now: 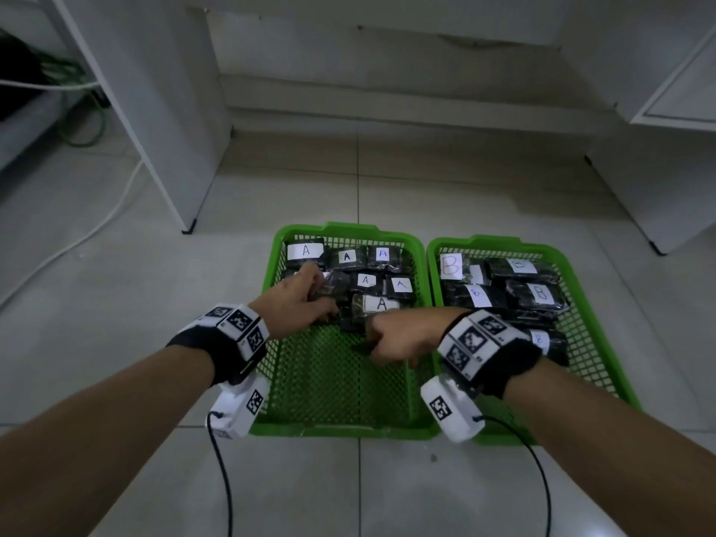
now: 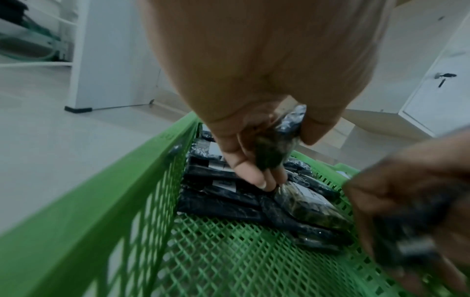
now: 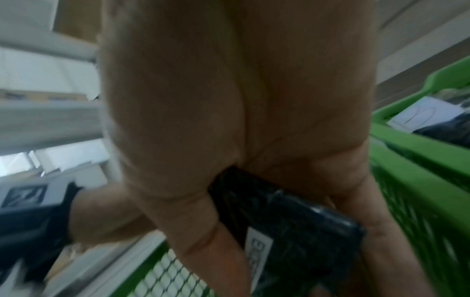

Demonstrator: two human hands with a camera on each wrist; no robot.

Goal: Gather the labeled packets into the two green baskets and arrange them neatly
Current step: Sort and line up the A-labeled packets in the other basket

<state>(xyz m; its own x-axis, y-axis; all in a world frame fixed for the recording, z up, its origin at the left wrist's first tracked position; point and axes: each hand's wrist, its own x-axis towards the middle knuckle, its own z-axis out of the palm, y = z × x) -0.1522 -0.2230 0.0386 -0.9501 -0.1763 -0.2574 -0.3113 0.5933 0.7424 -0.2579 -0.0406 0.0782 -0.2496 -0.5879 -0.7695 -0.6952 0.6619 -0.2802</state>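
L hand [image 2: 254,84] fills top centre, fingers [image 2: 250,172] pointing down into green basket [image 2: 101,211]. Thumb + fingers pinch a dark packet [image 2: 276,148], held above the rest. Fingertips touch or nearly touch a packet lying below; can't tell which. Row of black packets w/ white labels [image 2: 218,193] lies flat at basket's far end; labels unreadable. Near mesh floor bare. R hand [image 2: 412,211], blurred, at right edge, curled round sth dark. White cabinet [image 2: 432,96] behind on floor.

A pale tiled floor [image 1: 116,304] is seen beneath everything. Two green baskets are set directly on it, the left basket [image 1: 271,265] just beside the right basket [image 1: 581,288]. A white cable [image 1: 97,230] is laid across the tiles at the left, near a white cabinet panel [image 1: 162,149].
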